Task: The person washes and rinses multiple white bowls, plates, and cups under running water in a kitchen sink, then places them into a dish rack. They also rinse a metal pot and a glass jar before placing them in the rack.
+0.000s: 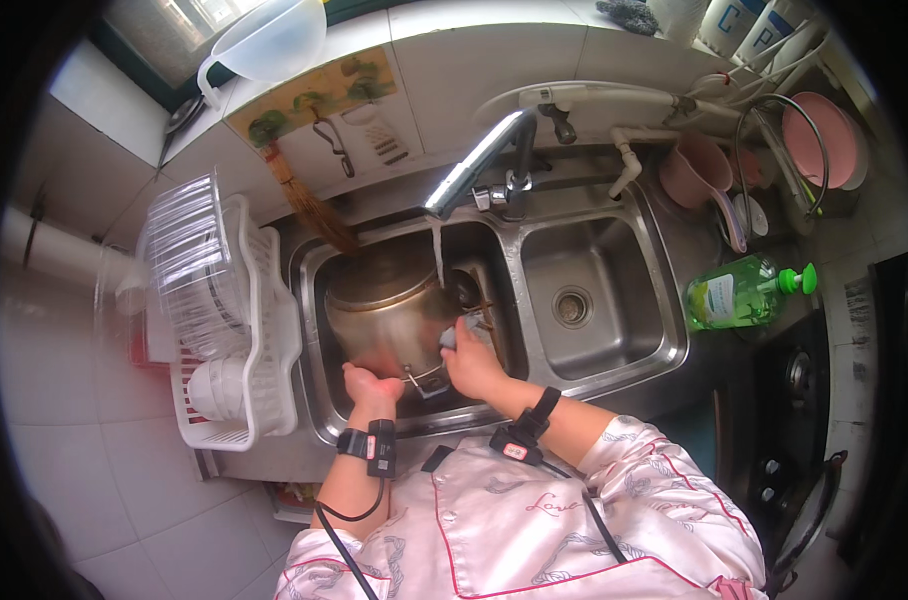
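A large stainless steel pot (386, 322) lies tilted on its side in the left sink basin (315, 352), its base towards the wall. My left hand (374, 388) supports the pot at its lower left, near the rim; its fingertips are partly hidden beneath the pot. My right hand (470, 361) is closed on a grey scrubbing cloth or pad (449, 337) against the pot's right side. A thin stream of water (438, 251) runs from the chrome faucet (484, 165) onto the pot's upper right edge. A dark round object (465, 289) lies behind the pot in the basin.
A white dish rack (255, 375) with bowls stands left of the sink. The right basin (596, 300) adjoins on the other side. Farther right are a green dish soap bottle (735, 295), a pink dipper (694, 176) and a stove (784, 420). A straw brush (308, 202) hangs behind the pot.
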`<state>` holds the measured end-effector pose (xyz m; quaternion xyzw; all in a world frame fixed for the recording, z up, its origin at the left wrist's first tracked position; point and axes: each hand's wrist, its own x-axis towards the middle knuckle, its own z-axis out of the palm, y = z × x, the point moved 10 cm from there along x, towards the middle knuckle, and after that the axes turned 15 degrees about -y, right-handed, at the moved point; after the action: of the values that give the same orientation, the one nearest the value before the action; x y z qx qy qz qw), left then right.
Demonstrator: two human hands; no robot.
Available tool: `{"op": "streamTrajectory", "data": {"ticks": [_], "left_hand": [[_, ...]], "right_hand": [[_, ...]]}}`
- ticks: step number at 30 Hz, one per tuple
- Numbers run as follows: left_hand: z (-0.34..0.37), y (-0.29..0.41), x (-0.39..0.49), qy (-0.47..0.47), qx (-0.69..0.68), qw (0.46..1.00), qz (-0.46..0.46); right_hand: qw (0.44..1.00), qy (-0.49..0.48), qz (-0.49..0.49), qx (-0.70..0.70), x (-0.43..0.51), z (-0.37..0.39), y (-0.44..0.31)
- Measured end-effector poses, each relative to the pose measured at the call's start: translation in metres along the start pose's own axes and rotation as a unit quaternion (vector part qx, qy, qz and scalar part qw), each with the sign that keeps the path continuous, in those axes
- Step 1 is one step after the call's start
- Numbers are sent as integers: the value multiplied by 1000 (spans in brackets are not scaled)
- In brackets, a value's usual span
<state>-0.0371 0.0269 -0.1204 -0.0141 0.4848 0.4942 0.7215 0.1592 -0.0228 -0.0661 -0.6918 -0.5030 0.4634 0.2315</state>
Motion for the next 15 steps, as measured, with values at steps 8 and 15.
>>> {"op": "streamTrajectory", "data": {"ticks": [8, 15], "left_hand": [[22, 52, -27, -6, 120, 992, 42], [48, 92, -42, -88, 319, 938, 109]], "right_hand": [[999, -31, -20, -2, 1, -40, 9], [939, 49, -225, -255, 60, -118, -46]]}}
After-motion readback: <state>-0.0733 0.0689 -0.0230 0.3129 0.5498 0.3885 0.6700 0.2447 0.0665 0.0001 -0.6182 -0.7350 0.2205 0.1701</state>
